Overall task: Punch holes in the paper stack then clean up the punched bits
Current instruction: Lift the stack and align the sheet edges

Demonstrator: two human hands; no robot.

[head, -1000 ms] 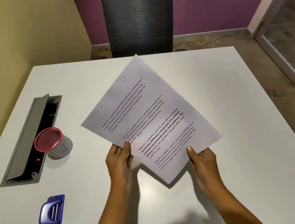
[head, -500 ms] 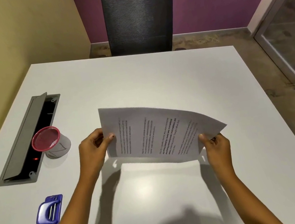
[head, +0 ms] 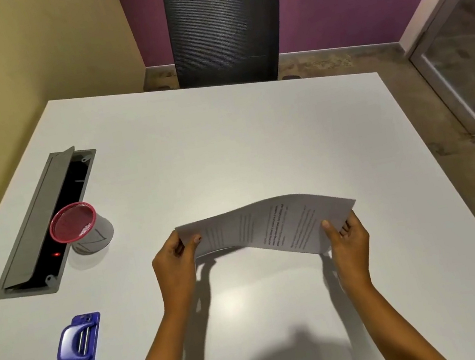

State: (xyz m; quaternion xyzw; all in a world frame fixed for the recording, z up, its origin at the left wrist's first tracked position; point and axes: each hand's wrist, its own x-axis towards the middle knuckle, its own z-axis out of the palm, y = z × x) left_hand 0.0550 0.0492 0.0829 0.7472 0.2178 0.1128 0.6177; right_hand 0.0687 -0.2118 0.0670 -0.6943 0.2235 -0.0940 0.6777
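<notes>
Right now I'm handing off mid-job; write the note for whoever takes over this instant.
Left hand: pinching the left end of the paper stack.
Right hand: pinching the right end. The stack is held above the white table, sagging in the middle.
Hole punch: on the table at near left, untouched.
Pink mesh cup: farther back on the left, beside the open cable tray.
Done: papers picked up.
Left: bring the stack to the punch, punch the holes, then clear the bits. No bits are visible on the table.
</notes>
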